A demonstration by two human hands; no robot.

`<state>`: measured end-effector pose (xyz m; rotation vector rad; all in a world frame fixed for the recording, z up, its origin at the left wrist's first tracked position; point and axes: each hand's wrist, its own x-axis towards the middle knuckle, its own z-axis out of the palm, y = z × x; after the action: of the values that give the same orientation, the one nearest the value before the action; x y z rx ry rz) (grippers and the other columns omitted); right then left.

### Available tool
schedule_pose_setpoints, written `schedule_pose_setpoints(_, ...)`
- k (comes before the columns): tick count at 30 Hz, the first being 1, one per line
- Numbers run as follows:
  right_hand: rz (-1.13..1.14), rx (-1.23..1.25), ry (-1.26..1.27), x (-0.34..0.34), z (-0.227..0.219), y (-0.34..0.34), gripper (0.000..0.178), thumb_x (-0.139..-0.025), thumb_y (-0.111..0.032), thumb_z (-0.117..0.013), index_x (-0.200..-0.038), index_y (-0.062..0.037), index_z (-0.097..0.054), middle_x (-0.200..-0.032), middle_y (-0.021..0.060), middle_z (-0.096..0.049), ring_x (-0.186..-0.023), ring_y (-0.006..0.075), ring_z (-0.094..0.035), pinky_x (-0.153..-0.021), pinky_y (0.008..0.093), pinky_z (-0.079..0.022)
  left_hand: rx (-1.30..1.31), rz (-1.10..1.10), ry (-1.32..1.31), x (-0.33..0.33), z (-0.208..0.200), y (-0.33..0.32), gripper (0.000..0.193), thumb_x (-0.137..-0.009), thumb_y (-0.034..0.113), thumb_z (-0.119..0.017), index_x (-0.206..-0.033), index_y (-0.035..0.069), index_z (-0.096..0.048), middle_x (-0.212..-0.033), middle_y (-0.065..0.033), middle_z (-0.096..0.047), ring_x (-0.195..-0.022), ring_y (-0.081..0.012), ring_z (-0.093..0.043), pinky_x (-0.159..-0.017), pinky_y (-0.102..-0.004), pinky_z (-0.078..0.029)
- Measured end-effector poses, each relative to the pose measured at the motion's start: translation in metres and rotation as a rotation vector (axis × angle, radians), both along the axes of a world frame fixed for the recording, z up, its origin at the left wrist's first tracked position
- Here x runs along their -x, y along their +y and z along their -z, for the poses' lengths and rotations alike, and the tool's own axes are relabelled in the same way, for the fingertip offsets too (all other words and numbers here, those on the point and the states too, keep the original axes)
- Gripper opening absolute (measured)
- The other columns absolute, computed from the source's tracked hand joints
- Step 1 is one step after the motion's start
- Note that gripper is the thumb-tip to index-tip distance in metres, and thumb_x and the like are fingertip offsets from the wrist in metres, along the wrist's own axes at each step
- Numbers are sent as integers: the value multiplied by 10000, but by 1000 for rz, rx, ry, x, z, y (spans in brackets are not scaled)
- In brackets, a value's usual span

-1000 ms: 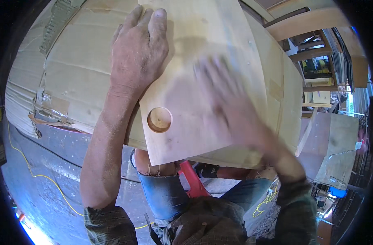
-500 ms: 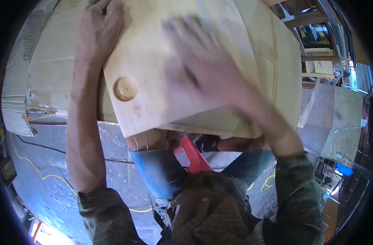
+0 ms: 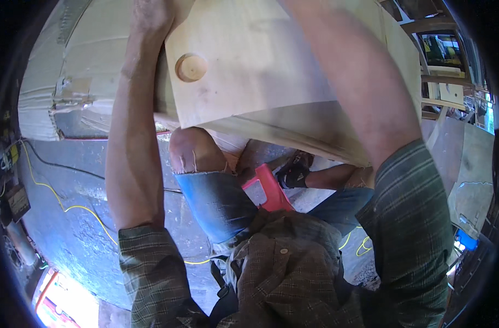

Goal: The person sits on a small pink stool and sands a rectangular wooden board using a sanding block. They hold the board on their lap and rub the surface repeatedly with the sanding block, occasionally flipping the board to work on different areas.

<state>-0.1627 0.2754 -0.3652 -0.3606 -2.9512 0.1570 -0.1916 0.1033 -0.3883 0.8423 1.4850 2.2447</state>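
A pale wooden board (image 3: 244,65) lies flat on a cardboard-covered work surface (image 3: 107,60), its near corner jutting over the edge above my knee. Close to that corner is a round recess (image 3: 192,67) cut into the wood. My left hand (image 3: 152,17) rests at the board's left edge, and the upper border of the picture cuts off its fingers. Across the right part of the board stretches my right forearm (image 3: 364,71). The right hand itself lies beyond the top of the picture.
I sit on a red plastic stool (image 3: 271,188). A yellow cord (image 3: 91,211) and a black cable (image 3: 63,165) run over the floor at left. Wooden frames (image 3: 446,76) stand at far right, near a panel (image 3: 468,164) with a light surface.
My right hand has swept forward over the board and out of the picture. The view has shifted, so the board and my left hand appear higher.
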Motion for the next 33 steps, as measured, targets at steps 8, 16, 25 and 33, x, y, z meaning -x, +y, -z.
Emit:
schedule_pose_setpoints(8,-218,121,47,-248,-27,-176,696,-902,-486,-455,-1406,-18,-348,-1419,218,-378,-1324,422,-316,-1093,472,-262,57,53,18,1,8,-18,1053,-796,821,-64,-1479,26,-164,-1472,-243,-263,-1338,-324,-307,-1113,-396,-237)
schedule_pose_setpoints(16,-45,-169,-6,-77,-15,-63,692,-953,-446,-296,-1412,70,-260,-1451,276,-291,-1368,415,-228,-1139,451,-146,105,31,26,-8,0,13,1087,-788,824,-54,-1469,-21,-120,-1488,-245,-233,-1379,-316,-240,-1126,-401,-204)
schedule_pose_setpoints(25,-288,13,15,-207,-31,-168,870,-827,-606,-516,-1409,9,-316,-1466,231,-279,-1369,396,-244,-1102,529,-210,308,-137,146,8,-23,-30,861,-915,673,-181,-1400,-18,-347,-1380,-245,-427,-1291,-288,-414,-1091,-368,-274)
schedule_pose_setpoints(33,-449,-5,-34,-210,-32,-158,813,-772,-465,-645,-1398,-30,-364,-1467,167,-320,-1372,353,-269,-1108,510,-215,674,-211,1007,49,3,-34,478,-949,446,-370,-1285,160,-553,-1332,-171,-505,-1209,-329,-490,-1033,-422,-346)
